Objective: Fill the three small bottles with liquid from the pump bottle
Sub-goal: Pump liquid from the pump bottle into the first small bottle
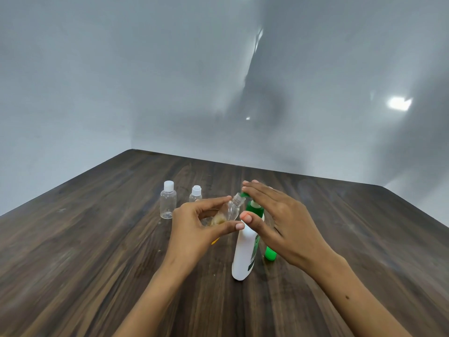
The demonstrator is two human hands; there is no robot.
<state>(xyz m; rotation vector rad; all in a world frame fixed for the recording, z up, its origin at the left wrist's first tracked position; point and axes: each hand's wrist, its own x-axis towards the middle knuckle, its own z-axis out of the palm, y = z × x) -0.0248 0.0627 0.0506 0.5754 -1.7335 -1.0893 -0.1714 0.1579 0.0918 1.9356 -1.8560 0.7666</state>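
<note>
The left hand (194,227) grips a clear plastic bottle (229,210), tilted at frame centre. The right hand (281,215), fingers straight, presses the white pump bottle (244,254), hiding its green pump head on the dark woodgrain bench (97,251).

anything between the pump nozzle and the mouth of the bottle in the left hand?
Nothing visible. The left hand holds the open bottle tilted, mouth right at the green nozzle; the right hand rests flat on the pump.

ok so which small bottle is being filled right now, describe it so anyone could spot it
On the dark wooden table, find the tall white pump bottle with the green pump. Just left of its nozzle, the left hand holds a clear small bottle tilted, mouth at the spout. Unlike the two capped bottles standing upright behind, it is uncapped and holds some yellowish liquid.
</note>
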